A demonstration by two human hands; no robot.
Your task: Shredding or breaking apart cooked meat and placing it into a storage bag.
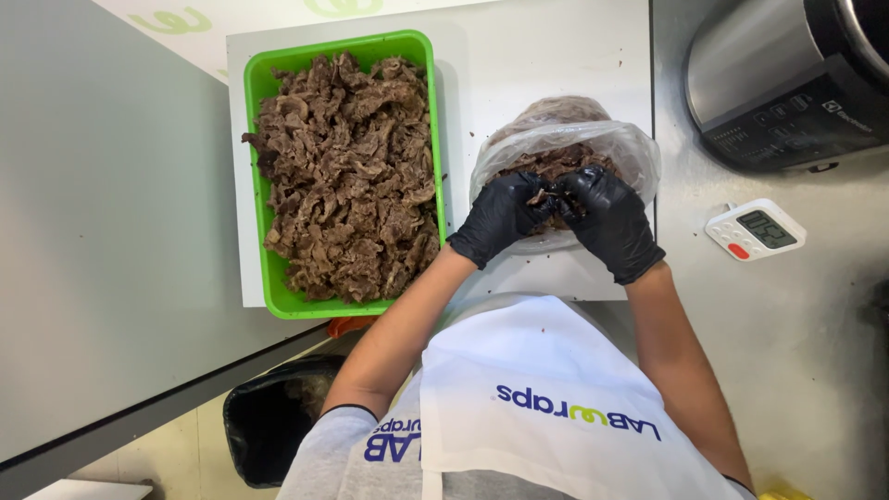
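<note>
A green tray (257,185) heaped with brown cooked meat strips (347,176) is sitting on a white cutting board (546,56) on the bench (796,352), left of the hands. A steel appliance with a black control panel (787,83) is standing at the far right corner; a small white digital timer (755,230) with a red button is lying just right of the right wrist. A black-lined bin (269,421) is showing below the bench edge at lower left. Nothing is blocking the hands.

A clear plastic bag (565,148) holding more meat is resting on the board, directly under and just beyond both hands. Left hand (500,218) and right hand (607,218), both in black gloves, are meeting fingertip to fingertip over the bag's mouth, together pinching a small piece of meat (540,196) between them.

Person is wearing a white apron (556,407) with a blue-and-yellow-green printed logo across the chest. Green curved marks are showing on the white surface beyond the board.
</note>
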